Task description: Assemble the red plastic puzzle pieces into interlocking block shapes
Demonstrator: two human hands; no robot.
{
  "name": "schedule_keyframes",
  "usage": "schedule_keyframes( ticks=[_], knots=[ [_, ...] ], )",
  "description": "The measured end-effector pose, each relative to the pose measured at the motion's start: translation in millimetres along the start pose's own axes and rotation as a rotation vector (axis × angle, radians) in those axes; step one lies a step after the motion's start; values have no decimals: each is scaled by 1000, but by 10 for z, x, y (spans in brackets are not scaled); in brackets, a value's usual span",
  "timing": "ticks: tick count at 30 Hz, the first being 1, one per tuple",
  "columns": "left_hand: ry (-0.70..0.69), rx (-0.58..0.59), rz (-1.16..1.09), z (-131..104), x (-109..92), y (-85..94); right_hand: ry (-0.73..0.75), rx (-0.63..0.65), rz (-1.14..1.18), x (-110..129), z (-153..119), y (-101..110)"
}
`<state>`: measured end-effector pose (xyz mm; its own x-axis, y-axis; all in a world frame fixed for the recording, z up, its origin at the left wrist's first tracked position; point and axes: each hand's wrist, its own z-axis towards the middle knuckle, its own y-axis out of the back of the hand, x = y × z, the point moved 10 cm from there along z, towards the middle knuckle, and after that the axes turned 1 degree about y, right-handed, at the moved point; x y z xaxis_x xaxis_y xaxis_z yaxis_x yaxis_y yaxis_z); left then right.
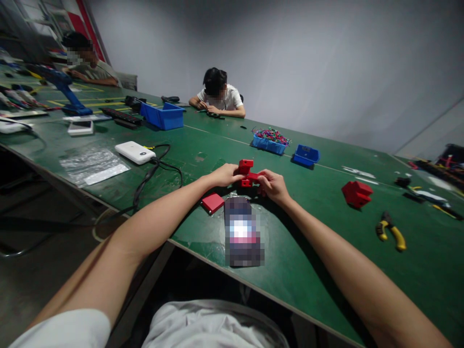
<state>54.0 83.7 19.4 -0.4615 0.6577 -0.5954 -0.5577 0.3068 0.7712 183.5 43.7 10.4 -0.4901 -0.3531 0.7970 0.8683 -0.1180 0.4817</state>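
Observation:
In front of me, my left hand (227, 175) is closed at the left side of a red block with small holes (246, 166). My right hand (272, 185) pinches a red piece (254, 177) that meets this block from the right. Whether the two are joined I cannot tell, as fingers cover part of them. A flat square red piece (212, 203) lies just below my left hand. Closer to me is a smartphone (243, 232) with its screen lit and blurred out.
At right lie a red block (357, 194) and yellow-handled pliers (391, 232). Beyond my hands stand a blue bin of coloured wires (270, 142) and a blue bin (306, 155). A white power bank (135, 152) with black cables lies left. A person (223, 96) sits opposite.

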Motion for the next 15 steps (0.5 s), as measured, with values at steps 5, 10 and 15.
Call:
schedule_keyframes(
  ticks=[5,10,15],
  knots=[
    [-19,3,3,4,12,8,165,-23,-267,201,-51,3],
    [-31,-7,-26,7,36,17,304,6,-422,296,-90,-67],
    [-2,-17,-11,11,46,17,280,-203,-472,318,-92,132]
  ],
)
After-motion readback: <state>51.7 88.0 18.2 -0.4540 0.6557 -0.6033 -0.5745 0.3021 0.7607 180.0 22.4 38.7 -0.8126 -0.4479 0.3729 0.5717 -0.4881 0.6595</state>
